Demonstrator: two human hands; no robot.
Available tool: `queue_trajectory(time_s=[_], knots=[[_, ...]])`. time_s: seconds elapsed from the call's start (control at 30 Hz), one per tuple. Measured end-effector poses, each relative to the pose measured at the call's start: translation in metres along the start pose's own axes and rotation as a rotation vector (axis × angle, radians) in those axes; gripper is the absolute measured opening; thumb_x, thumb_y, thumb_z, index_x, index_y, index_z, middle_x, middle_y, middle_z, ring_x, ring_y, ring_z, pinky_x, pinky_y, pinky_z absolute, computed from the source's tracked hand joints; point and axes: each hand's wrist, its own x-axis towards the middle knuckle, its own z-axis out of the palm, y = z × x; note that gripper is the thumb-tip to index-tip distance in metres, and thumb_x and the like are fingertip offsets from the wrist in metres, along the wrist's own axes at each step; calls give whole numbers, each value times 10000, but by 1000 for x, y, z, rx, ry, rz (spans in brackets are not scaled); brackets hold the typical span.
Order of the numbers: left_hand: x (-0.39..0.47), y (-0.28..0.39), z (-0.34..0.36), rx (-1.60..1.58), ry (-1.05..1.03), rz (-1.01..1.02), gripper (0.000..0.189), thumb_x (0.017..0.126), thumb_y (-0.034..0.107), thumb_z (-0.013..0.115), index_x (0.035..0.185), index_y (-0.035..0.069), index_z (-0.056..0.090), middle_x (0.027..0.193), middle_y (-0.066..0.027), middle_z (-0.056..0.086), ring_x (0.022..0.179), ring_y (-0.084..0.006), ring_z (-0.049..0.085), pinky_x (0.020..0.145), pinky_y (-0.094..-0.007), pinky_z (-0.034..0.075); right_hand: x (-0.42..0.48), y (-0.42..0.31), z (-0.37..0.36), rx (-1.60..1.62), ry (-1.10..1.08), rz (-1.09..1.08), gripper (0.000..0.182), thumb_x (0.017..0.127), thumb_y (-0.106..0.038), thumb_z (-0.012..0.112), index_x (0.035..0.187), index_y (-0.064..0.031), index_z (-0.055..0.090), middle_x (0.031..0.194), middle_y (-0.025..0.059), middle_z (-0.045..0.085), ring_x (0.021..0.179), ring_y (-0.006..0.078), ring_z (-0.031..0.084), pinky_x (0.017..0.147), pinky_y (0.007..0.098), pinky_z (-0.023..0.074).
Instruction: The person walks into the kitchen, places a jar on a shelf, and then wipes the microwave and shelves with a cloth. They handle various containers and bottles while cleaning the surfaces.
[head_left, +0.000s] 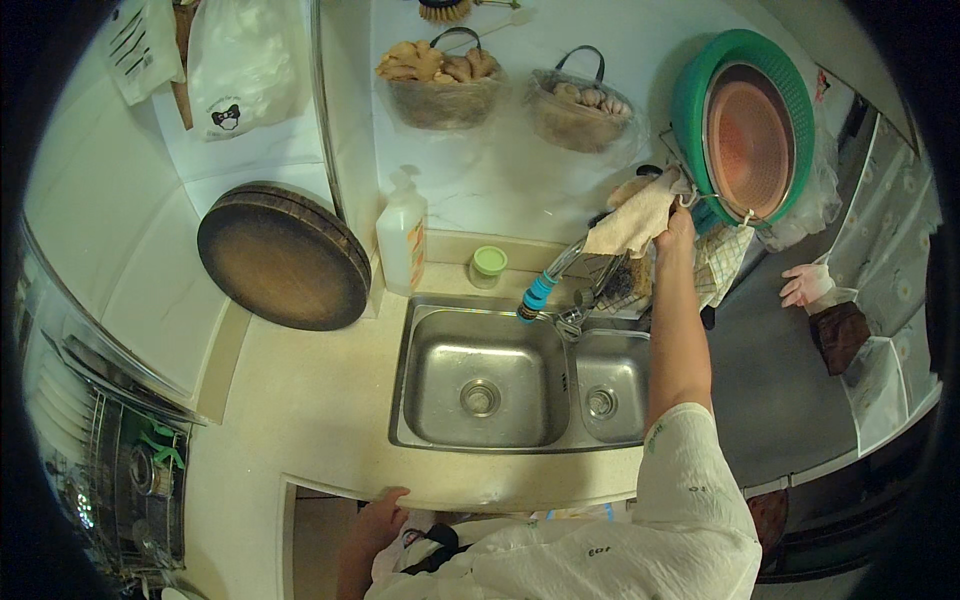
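My right hand (677, 226) is raised above the back of the small basin and grips a beige cloth (634, 217) at the wire hooks under the green colander (684, 127). Below the cloth is the faucet with a blue spout end (535, 296). A checked cloth (721, 259) hangs just right of my wrist. My left hand (388, 514) rests low by the counter's front edge, with nothing seen in it; its fingers are partly bent. Between my hands lies the double stainless steel sink (487, 375), with no dishes in it.
A round wooden cutting board (285, 259) leans at the left wall, beside a white plastic jug (403, 240) and a green-lidded jar (488, 266). Baskets of ginger (446, 101) and garlic (583, 124) hang above. A dish rack (135, 472) stands at left; a rubber glove (806, 285) lies right.
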Motion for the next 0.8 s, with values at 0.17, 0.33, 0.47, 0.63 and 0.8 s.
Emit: queue_trajectory(time_s=[0.17, 0.33, 0.47, 0.63, 0.8], knots=[[-5, 5, -5, 16, -12, -33, 387, 887, 185, 601, 1260, 119, 519, 970, -242, 664, 894, -421, 653, 777, -486, 519, -19, 17, 22, 119, 52, 1, 297, 971, -135, 537, 1217, 31, 551, 1161, 158, 632, 1036, 306, 626, 889, 451, 539], [-1, 2, -2, 91, -6, 45, 393, 889, 126, 637, 1255, 99, 496, 926, -205, 683, 864, -348, 681, 760, -448, 528, -22, 13, 13, 184, -183, 47, 258, 934, -69, 578, 1176, 19, 581, 1115, 178, 650, 1017, 296, 642, 878, 433, 552], [1, -15, 7, 34, 34, 97, 380, 893, 111, 621, 1252, 97, 495, 895, -183, 696, 848, -335, 695, 762, -434, 536, -28, 14, 11, 195, -225, 206, 268, 930, -71, 567, 1182, 21, 580, 1090, 166, 654, 984, 303, 652, 881, 425, 552], [4, -2, -2, -13, -35, 41, 383, 898, 117, 610, 1260, 95, 486, 854, -153, 709, 814, -343, 706, 779, -422, 542, -22, 15, 23, 191, -235, 130, 276, 939, -72, 511, 1188, 35, 562, 1128, 170, 639, 1028, 307, 634, 918, 445, 530], [6, -2, 0, -24, 9, 131, 343, 901, 150, 593, 1231, 80, 531, 1092, -207, 645, 1010, -371, 633, 850, -447, 502, -40, 13, 25, 42, -180, 89, 320, 943, -152, 494, 1201, 28, 548, 1145, 181, 623, 1058, 314, 618, 920, 455, 519]])
